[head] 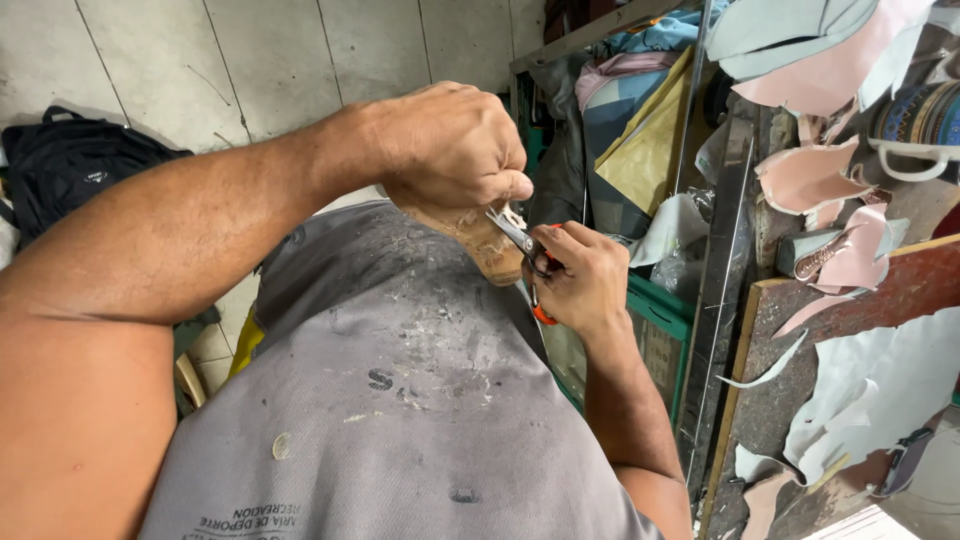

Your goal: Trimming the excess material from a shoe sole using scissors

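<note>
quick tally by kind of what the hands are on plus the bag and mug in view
hands: 2, left hand, right hand
pliers with orange handles: 1
tan wooden form: 1
black backpack: 1
patterned mug: 1
total: 6

Tight on the right: green crate (655, 300) rim just beside the right hand (583, 280), upright metal bar (722, 290) and scrap-littered surface (850, 400) beyond. Open room on the left above the tiled floor (200, 70), blocked only by a black backpack (70, 165) lying well apart.
</note>
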